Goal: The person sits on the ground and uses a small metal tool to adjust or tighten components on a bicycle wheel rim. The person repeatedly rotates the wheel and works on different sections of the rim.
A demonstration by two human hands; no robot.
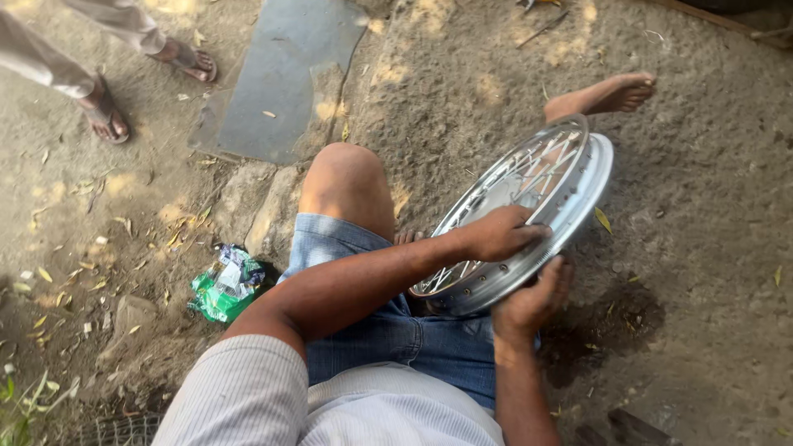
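A shiny silver spoked wheel rim (578,194) rests tilted across my lap, over my denim shorts (388,330). My left hand (500,233) reaches across and lies on the near edge of the rim, fingers curled over the spokes. My right hand (535,299) grips the rim's lower edge from underneath. My bare knee (347,177) is raised to the left of the wheel, and my bare foot (615,92) shows beyond the rim.
I sit on sandy ground strewn with dry leaves. A crumpled green wrapper (225,285) lies left of my leg. A grey stone slab (285,74) is ahead. Another person's sandalled feet (107,116) stand at the top left. Wire mesh (116,429) shows at the bottom left.
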